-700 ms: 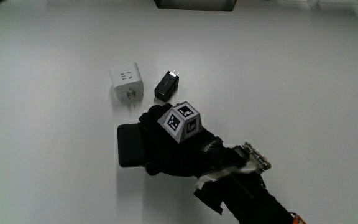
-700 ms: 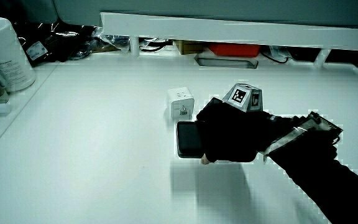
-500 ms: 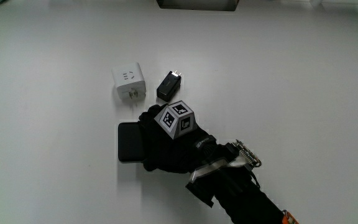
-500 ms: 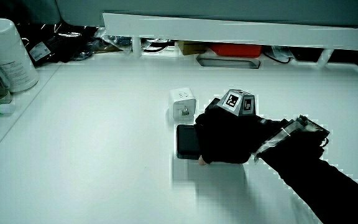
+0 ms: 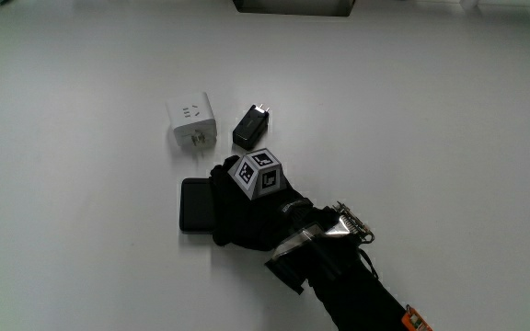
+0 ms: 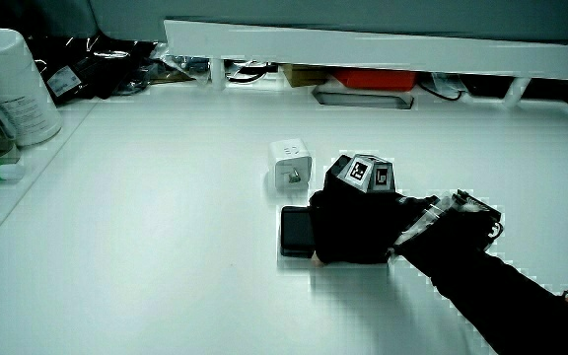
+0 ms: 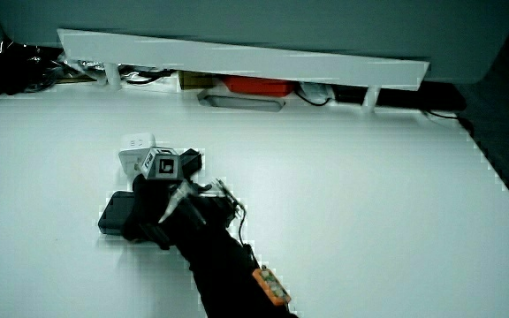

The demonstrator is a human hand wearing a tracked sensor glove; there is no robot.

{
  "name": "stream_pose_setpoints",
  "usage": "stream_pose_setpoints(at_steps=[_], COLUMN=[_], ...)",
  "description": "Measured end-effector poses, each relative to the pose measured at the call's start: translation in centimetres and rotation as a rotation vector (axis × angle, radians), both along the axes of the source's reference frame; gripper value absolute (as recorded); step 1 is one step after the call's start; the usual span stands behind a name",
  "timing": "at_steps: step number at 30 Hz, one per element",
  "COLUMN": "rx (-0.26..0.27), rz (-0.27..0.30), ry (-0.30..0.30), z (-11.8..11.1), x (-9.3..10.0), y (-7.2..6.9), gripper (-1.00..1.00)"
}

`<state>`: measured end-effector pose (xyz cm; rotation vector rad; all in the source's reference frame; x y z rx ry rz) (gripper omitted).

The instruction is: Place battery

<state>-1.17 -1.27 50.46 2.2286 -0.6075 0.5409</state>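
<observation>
Near the middle of the frame, the hand (image 5: 247, 213) is gripping one end of a flat black battery (image 5: 194, 204) lying on the worktop (image 5: 412, 129), likely stiff, smooth-sided and best held by its edges.

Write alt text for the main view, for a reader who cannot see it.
A black-gloved hand rests on a flat black battery pack lying on a white table. A white plug adapter and a small black charger lie just farther from the person.
</observation>
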Motion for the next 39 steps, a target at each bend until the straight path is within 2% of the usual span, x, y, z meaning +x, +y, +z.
stream_pose_setpoints(at_steps=[1,2,5,8,9,15,19,22,25,26,27,29,31,32,33,34,39], rx=[-0.011,0.006,-0.001,0.010,0.006,-0.004,-0.014,-0.012,-0.043,-0.021,-0.023,-0.035,-0.027,-0.080,-0.072,-0.040,-0.070], rz=[-0.004,-0.004,-0.010,0.014,0.005,0.012,0.015,-0.004,-0.012,-0.001,-0.022,-0.015,-0.042,-0.043,-0.048,-0.034,-0.038], ry=[0.004,0.023,0.032,0.028,0.011,0.026,0.017,0.032,0.022,0.034,0.014,-0.013,0.034,-0.005,-0.025,0.023,-0.123], z=[0.3,0.7,1.0,1.2,0.9,1.3,1.2,1.6,1.6,1.5,1.0,0.0,0.0,-0.2,-0.9,-1.1,-2.6], x=[-0.1,0.0,-0.2,0.0,-0.1,0.1,0.3,0.5,1.0,1.3,1.5,2.2,2.9,3.4,3.9,4.4,7.3], y=[0.1,0.2,0.3,0.2,0.3,0.6,0.8,0.9,0.9,0.9,1.0,1.0,1.2,1.3,1.3,1.4,1.8], gripper=[0.00,0.00,0.00,0.00,0.00,0.00,-0.24,-0.41,-0.59,-0.65,-0.71,-0.82,-0.94,-1.00,-1.00,-1.00,-1.00])
